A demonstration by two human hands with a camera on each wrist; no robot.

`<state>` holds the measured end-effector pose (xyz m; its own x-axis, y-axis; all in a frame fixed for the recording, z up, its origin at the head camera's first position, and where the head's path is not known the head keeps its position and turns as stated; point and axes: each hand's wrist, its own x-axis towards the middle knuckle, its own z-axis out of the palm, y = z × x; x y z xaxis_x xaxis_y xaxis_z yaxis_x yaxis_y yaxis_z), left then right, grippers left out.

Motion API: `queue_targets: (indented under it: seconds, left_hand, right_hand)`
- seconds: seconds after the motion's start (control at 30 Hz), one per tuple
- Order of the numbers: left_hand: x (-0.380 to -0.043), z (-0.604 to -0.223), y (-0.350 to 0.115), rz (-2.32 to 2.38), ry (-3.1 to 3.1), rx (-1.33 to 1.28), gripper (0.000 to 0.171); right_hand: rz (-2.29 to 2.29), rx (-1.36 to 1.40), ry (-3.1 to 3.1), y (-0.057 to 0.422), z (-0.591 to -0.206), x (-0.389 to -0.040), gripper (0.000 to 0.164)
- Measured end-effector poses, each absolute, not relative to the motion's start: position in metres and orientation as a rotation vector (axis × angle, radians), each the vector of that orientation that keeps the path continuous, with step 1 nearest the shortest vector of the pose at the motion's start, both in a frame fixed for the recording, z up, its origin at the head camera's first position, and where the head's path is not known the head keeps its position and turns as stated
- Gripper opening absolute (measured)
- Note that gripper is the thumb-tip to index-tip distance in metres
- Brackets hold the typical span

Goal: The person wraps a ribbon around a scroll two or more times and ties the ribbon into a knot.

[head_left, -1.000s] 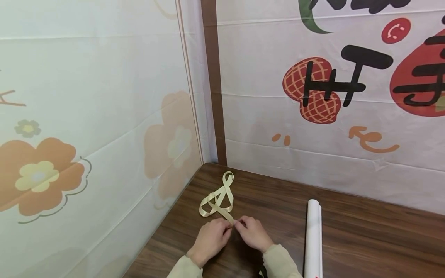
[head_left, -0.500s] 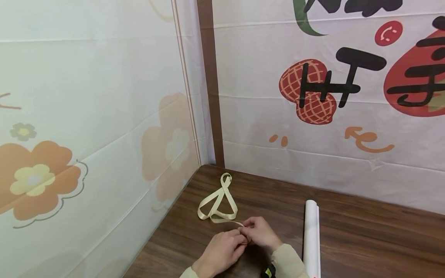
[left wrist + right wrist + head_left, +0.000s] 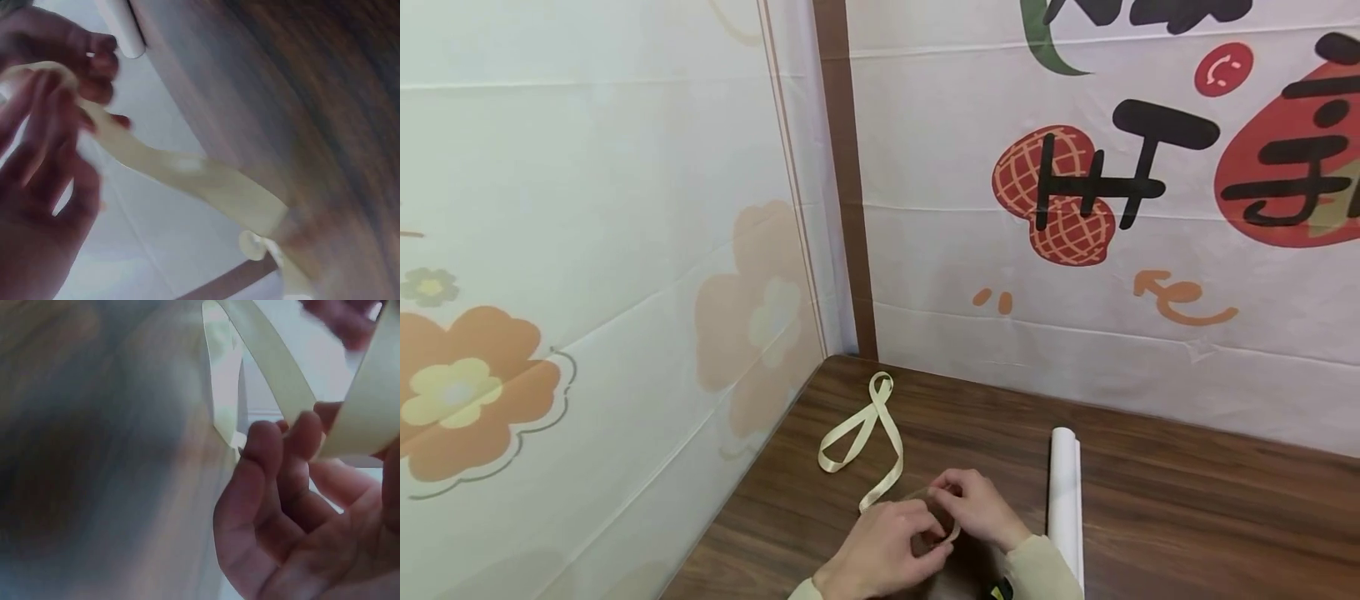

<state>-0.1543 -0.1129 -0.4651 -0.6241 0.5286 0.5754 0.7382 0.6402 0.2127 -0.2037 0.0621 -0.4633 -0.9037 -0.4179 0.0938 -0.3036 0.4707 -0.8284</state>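
Observation:
A pale yellow ribbon (image 3: 889, 437) lies in loose loops on the table, and one end runs up to my hands. My right hand (image 3: 981, 506) pinches the ribbon, which bends into a curve between the two hands. My left hand (image 3: 891, 546) is just left of it and nearer me, with curled fingers on the ribbon. In the left wrist view the ribbon (image 3: 200, 181) trails from the fingertips down to the tabletop. Seen from the right wrist, a broad band of ribbon (image 3: 369, 394) wraps by the thumb side, while the right fingers (image 3: 262, 450) hold it.
To the right of my hands a white roll (image 3: 1063, 500) lies on the dark wooden table (image 3: 1187, 500). Printed cloth walls (image 3: 1075, 350) stand behind and to the left, meeting at the table's far corner. A small black and yellow object (image 3: 1002, 590) shows beside the right sleeve.
Both hands have shifted right and slightly nearer me. The ribbon between them has formed a curve. One of its loops on the table has been pulled out into a single strand toward my hands.

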Motion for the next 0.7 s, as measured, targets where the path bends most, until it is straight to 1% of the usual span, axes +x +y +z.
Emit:
queue_targets:
  seconds: [0.1,0.2,0.27,0.4,0.47,0.7]
  left_hand:
    - [-0.159,-0.464,-0.115,-0.748,-2.422,-0.840,0.016]
    - [-0.166,-0.463,-0.119,-0.838,-2.534,-0.666,0.013]
    - [-0.171,-0.464,-0.122,-0.811,-2.606,-0.625,0.017]
    - [-0.178,-0.471,-0.128,-0.697,-2.671,-0.754,0.040]
    - [-0.180,-0.475,-0.131,-0.684,-2.699,-0.829,0.045]
    - [-0.185,-0.483,-0.129,-0.755,-2.835,-0.950,0.042]
  right_hand:
    - [-1.327,-0.697,2.650,0.070,-0.457,-0.200,0.018]
    - [-1.262,-0.739,2.676,0.078,-0.450,-0.197,0.021]
    - [-1.229,-0.772,2.695,0.084,-0.447,-0.195,0.020]
    - [-1.197,-0.841,2.684,0.095,-0.443,-0.188,0.019]
    - [-1.205,-0.871,2.672,0.101,-0.442,-0.185,0.018]
    - [-1.289,-0.884,2.720,0.120,-0.441,-0.178,0.018]
